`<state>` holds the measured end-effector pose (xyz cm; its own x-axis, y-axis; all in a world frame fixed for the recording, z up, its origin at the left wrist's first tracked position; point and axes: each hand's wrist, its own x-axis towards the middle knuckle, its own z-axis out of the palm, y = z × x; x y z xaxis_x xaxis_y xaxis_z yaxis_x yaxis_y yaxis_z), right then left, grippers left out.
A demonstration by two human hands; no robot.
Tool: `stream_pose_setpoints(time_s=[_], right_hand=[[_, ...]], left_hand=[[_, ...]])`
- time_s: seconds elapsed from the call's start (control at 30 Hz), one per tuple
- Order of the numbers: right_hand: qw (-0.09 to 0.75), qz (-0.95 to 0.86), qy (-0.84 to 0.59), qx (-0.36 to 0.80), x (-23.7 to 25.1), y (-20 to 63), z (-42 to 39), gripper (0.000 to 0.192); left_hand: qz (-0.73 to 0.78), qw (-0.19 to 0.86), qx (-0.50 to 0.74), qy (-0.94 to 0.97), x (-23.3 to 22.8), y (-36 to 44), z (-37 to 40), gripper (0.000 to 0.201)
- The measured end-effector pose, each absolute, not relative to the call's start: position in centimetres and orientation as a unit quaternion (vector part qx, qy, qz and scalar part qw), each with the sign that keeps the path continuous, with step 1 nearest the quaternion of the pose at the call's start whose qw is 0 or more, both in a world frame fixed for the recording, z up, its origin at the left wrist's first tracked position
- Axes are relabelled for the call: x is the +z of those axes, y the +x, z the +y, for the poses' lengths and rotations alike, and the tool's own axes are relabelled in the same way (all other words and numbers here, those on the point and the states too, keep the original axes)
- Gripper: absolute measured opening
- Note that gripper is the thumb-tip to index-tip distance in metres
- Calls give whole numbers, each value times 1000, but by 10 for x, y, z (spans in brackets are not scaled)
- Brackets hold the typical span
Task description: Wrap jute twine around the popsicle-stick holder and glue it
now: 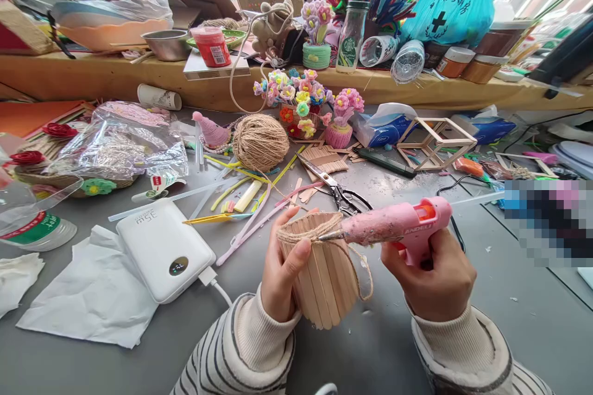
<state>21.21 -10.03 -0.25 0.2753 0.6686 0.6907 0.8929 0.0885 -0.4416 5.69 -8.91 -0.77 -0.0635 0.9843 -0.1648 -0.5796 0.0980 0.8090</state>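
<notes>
My left hand point(283, 268) grips a round cup made of upright wooden craft sticks point(327, 284), its thumb pressed on the rim. Twine point(306, 229) is wound around the top edge, and a loose loop of it hangs down the cup's right side. In my right hand point(433, 278) is a pink hot glue gun point(398, 222), with fingers wrapped around its handle. Its metal nozzle lies at the twine near the rim, close to my left thumb; whether it touches cannot be told. A clear glue stick point(479, 198) juts from the gun's back.
Behind the cup lie black-handled scissors point(336, 188), a ball of twine point(260, 142) and loose craft sticks point(324, 157). A white power bank point(164, 250) with a cable sits left, beside crumpled tissue point(92, 296). Farther back are pipe-cleaner flowers point(301, 95) and a wooden stick frame point(435, 142).
</notes>
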Motion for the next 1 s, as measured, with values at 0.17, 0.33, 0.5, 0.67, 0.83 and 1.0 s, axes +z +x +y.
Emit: stream_pose_setpoints(time_s=[0.17,0.33,0.5,0.67,0.83,1.0], right_hand=[[449,-603,-639,-161,-5,216,-99,22],[449,-601,-637,-176,-7,218,-98,18],[451,-597,-639,-178,-7,217,-99,16],[447,-605,-628,-197,-7,219,-98,17],[457,-618,-604,-212,-7,221,-98,8],[464,-605,-620,-187,-8,219,-100,9]], left_hand=[[382,627,624,266,-7,57,-90,60],[387,623,625,267,-5,58,-91,59],[387,624,624,268,-6,58,-91,59],[385,628,622,265,-7,57,-90,61],[384,635,619,259,-8,57,-89,63],[387,633,618,258,-7,57,-89,62]])
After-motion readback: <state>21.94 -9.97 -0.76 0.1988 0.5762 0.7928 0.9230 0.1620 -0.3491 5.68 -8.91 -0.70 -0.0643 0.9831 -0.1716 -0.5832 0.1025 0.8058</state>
